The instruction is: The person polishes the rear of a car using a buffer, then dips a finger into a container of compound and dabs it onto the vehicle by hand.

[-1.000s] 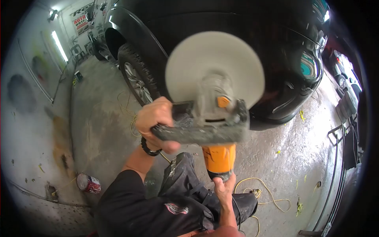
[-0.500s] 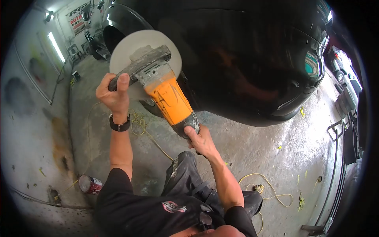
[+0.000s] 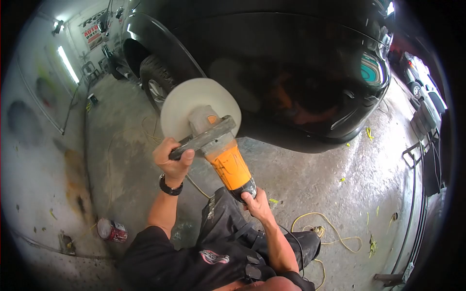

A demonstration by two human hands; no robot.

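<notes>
An orange and black rotary polisher [image 3: 232,167] with a large round whitish pad [image 3: 182,109] is held between both my hands. My left hand [image 3: 174,159] is wrapped round the polisher's black side handle, and a dark watch sits on that wrist. At the tool's black rear end, my right hand [image 3: 257,203] grips the body. Beyond the pad stands a glossy black car [image 3: 272,72], its bumper curving off to the right. The pad overlaps the car's lower side in view; whether it touches the paint I cannot tell.
A yellow cord [image 3: 335,237] lies looped on the concrete floor [image 3: 310,184] at right. A red-labelled can [image 3: 112,230] stands at lower left by the stained wall [image 3: 39,160]. A metal frame [image 3: 412,194] runs along the right side. The car's wheel [image 3: 156,82] shows behind the pad.
The polisher and both my hands have moved down and to the right, nearer my body. The pad has dropped lower against the car, and the wheel has come into view.
</notes>
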